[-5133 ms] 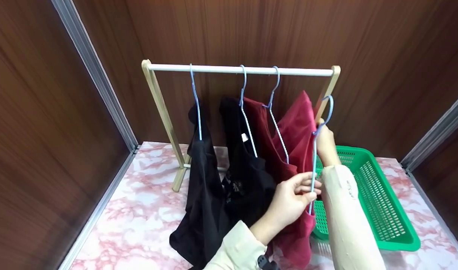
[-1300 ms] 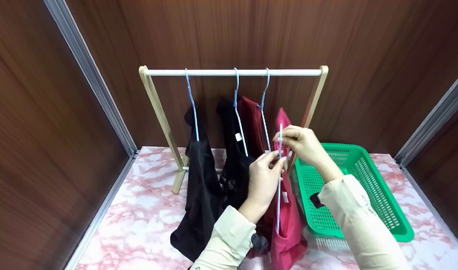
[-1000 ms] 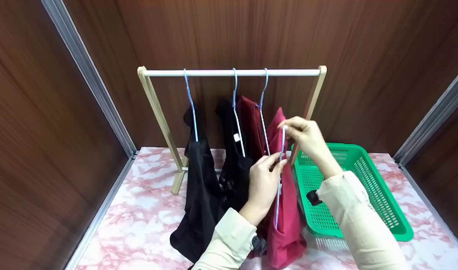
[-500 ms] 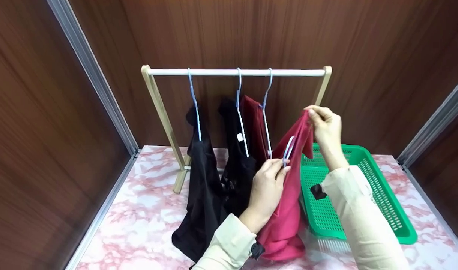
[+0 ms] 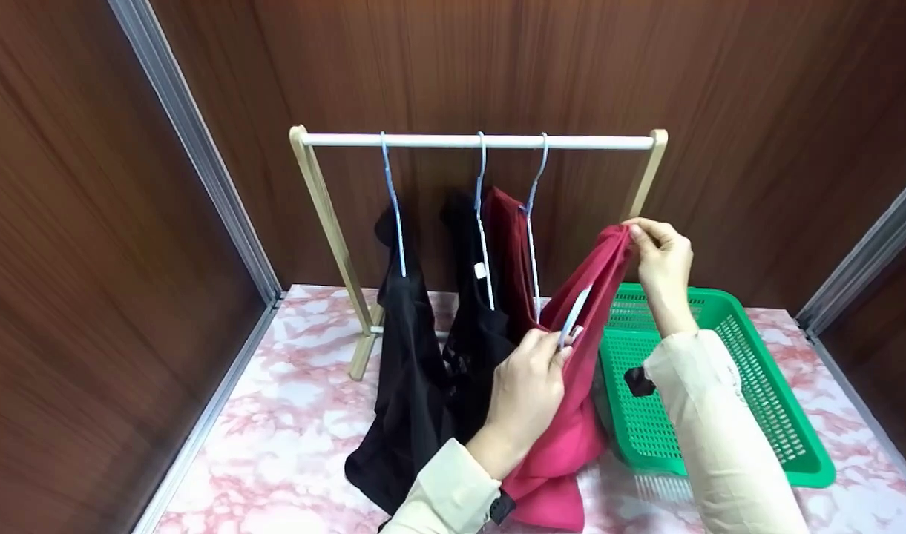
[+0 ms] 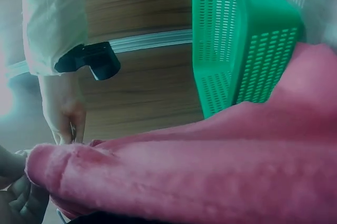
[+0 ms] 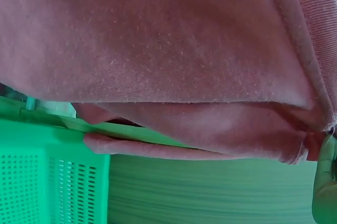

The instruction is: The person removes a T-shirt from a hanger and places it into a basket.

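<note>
In the head view a pinkish-red garment (image 5: 571, 415) hangs in front of the right side of the rack, its lower part bunched near the table. My left hand (image 5: 527, 386) holds a pale blue wire hanger (image 5: 576, 313) against the garment's opening; one end sticks up past the fingers, and the hook cannot be seen. My right hand (image 5: 664, 256) pinches the top edge of the garment, stretching it up and to the right. The left wrist view shows the garment (image 6: 200, 171) filling the lower part. In the right wrist view the cloth (image 7: 158, 39) covers most of the scene.
A white-barred rack (image 5: 438, 141) with wooden legs carries two black garments (image 5: 415, 371) and a dark red garment (image 5: 508, 245) on hangers. To the right stands a green perforated basket (image 5: 775, 415). Wood-grain panels close in the marbled table (image 5: 267, 423).
The hanger's hook stood upright earlier; now only an end shows above my left hand. My right hand went from behind the garment to the hanger, then right, drawing the garment's top outward.
</note>
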Demonstrator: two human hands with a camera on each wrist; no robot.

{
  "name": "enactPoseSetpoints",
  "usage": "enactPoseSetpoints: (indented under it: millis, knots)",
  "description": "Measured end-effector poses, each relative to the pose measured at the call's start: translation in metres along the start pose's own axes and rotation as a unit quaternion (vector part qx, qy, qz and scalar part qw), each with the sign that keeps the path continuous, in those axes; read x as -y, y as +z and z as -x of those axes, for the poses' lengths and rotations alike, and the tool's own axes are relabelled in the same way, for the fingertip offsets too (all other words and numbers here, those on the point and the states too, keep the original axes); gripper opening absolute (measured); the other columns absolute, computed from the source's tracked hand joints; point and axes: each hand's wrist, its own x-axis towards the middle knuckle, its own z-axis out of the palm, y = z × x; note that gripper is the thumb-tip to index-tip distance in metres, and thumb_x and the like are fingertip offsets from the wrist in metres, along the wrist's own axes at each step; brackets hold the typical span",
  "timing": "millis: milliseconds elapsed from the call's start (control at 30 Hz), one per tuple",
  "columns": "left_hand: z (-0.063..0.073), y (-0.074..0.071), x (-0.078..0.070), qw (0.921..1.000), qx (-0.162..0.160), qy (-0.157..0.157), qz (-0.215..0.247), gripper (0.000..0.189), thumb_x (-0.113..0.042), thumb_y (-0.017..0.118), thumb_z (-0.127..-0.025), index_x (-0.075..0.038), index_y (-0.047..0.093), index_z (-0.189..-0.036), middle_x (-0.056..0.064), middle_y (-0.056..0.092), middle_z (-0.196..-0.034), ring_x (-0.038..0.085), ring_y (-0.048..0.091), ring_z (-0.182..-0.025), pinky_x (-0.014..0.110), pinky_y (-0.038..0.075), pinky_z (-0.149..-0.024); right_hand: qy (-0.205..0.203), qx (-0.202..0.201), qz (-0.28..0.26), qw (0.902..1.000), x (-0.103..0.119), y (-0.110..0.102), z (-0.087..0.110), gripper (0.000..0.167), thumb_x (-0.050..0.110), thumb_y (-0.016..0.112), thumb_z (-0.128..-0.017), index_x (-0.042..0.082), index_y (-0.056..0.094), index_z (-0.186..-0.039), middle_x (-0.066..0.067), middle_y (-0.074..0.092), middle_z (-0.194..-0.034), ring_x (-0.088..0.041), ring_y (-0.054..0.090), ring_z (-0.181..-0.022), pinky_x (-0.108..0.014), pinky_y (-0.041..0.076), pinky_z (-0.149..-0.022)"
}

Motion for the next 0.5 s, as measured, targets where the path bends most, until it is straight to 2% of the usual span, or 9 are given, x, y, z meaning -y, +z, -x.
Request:
enactPoseSetpoints:
  millis: [300,500]
  knots:
    - [0.013,-0.004,0.001,0.9994,-0.015,0.024,-0.019,0.008,-0.018,0.062,-0.091,-0.015,0.068,-0.093,-0.005,0.063,-0.086,0.006,0.065,-0.076,0.017,0.052,-0.062,-0.008,-0.013,0.013,0.9998,0.000,0.007,-0.004,0.022,0.010,0.061,-0.092,-0.007,0.070,-0.102,0.033,0.053,-0.069,0.015,0.053,-0.063,-0.004,0.045,-0.064]
    - [0.017,-0.006,0.005,0.9997,-0.020,0.008,-0.015,0.009,-0.014,0.059,-0.091,-0.015,0.068,-0.093,-0.005,0.062,-0.086,0.006,0.065,-0.072,0.016,0.050,-0.056,0.007,-0.032,0.036,0.9988,-0.004,0.005,-0.005,0.022,0.013,0.061,-0.092,-0.002,0.071,-0.104,0.035,0.050,-0.070,0.014,0.052,-0.067,-0.006,0.044,-0.068]
